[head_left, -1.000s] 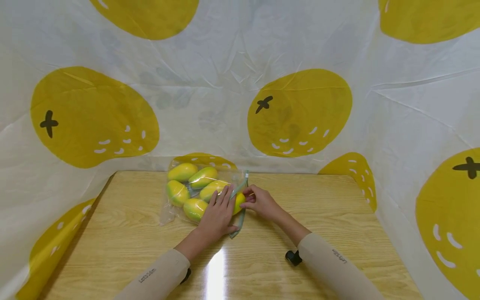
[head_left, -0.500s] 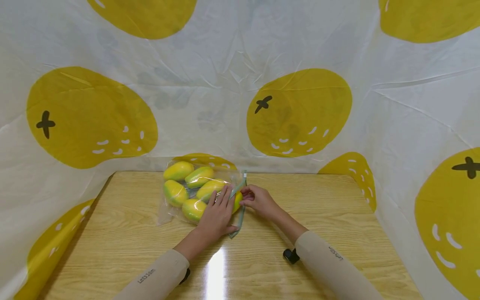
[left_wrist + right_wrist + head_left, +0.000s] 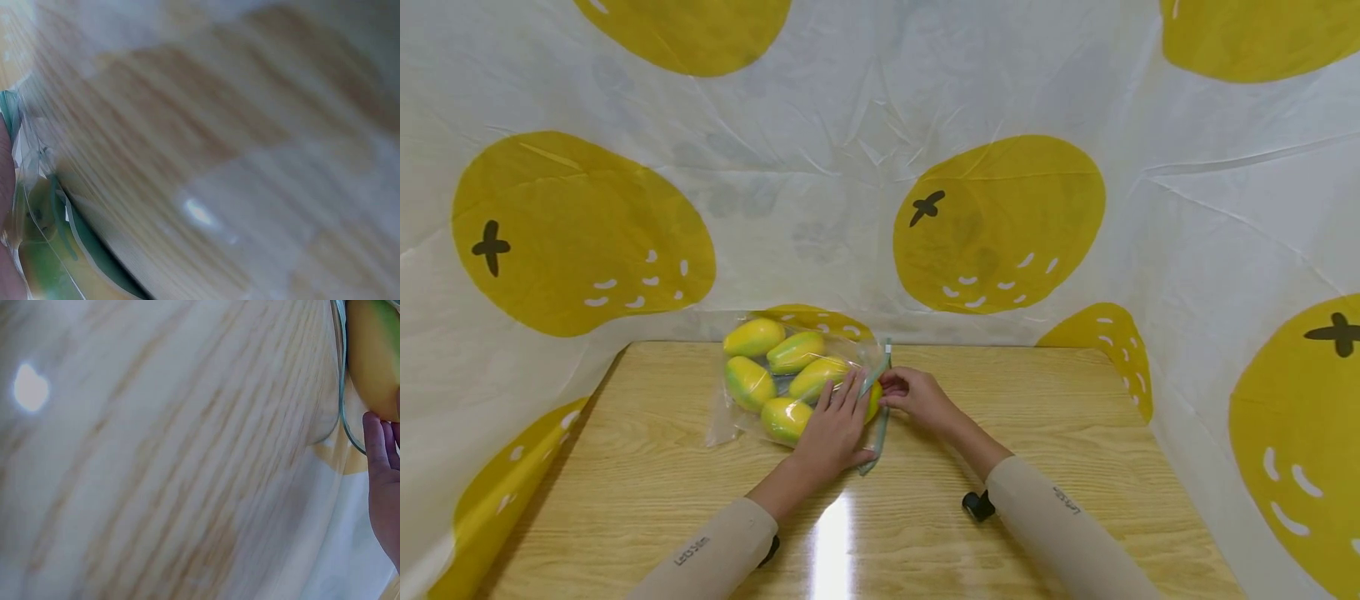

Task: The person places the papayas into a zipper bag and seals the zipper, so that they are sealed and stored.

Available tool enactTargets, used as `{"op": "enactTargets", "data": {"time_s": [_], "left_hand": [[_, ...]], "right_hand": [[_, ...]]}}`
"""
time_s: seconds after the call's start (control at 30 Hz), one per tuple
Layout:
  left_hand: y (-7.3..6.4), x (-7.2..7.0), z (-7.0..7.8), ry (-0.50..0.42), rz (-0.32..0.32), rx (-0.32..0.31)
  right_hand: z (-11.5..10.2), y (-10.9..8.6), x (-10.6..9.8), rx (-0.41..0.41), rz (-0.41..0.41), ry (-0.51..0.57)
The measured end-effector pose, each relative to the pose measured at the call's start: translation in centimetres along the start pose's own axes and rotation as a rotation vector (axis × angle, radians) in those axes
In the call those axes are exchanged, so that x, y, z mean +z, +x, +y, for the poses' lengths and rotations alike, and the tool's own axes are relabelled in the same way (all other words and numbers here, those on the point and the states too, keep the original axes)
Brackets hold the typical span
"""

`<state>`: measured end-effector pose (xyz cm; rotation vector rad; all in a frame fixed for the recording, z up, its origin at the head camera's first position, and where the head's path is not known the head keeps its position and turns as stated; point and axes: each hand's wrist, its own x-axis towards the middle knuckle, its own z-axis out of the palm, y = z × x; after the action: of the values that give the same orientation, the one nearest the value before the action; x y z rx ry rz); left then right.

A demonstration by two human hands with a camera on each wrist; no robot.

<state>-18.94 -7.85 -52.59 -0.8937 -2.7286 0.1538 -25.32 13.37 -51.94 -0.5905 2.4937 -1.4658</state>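
Note:
A clear zip bag [image 3: 730, 421] with a green strip along its mouth [image 3: 880, 433] lies on the table, holding several yellow-green mangoes [image 3: 748, 383]. My left hand [image 3: 831, 429] rests on the bag near its mouth, fingers extended over the plastic, thumb by the lower end of the strip. At the mouth, my right hand [image 3: 921, 400] has thumb and fingertips at the outer end of one mango [image 3: 874, 402], mostly hidden behind the left fingers and the plastic. In the right wrist view, fingertips [image 3: 373, 425] touch that mango [image 3: 375, 359] beside the bag's green edge.
The wooden table [image 3: 1037, 400] reaches back to a white cloth [image 3: 805, 225] printed with big yellow fruits, which also hangs at both sides. A bright reflection lies on the tabletop. Black wrist cameras [image 3: 977, 506] sit under the sleeves.
The right hand and the mango at the bag's mouth have shifted slightly left. The mangoes inside have also slid a little left. The left hand stays nearly in place.

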Motion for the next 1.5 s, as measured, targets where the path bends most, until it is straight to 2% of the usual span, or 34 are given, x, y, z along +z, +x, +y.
{"op": "enactTargets", "data": {"time_s": [0.2, 0.47, 0.93, 1.13, 1.33, 1.5], "left_hand": [[0.2, 0.1, 0.0, -0.005, -0.009, -0.001], [0.4, 0.0, 0.0, 0.014, 0.004, 0.019], [0.2, -0.1, 0.0, -0.008, 0.001, 0.002], [0.1, 0.0, -0.1, 0.010, 0.010, 0.004], [-0.1, 0.0, -0.1, 0.023, 0.015, 0.006], [-0.2, 0.0, 0.0, 0.034, 0.004, 0.008]], "right_hand": [[-0.1, 0.0, -0.5, -0.025, -0.008, 0.011], [0.2, 0.0, -1.0, 0.000, 0.015, -0.002], [-0.7, 1.0, -3.4, 0.003, 0.090, -0.109], [-1.4, 1.6, -4.2, 0.021, 0.121, -0.165], [-2.0, 2.6, -4.5, 0.091, 0.096, -0.220], [-2.2, 3.5, -4.3, 0.099, 0.086, -0.274]]}}
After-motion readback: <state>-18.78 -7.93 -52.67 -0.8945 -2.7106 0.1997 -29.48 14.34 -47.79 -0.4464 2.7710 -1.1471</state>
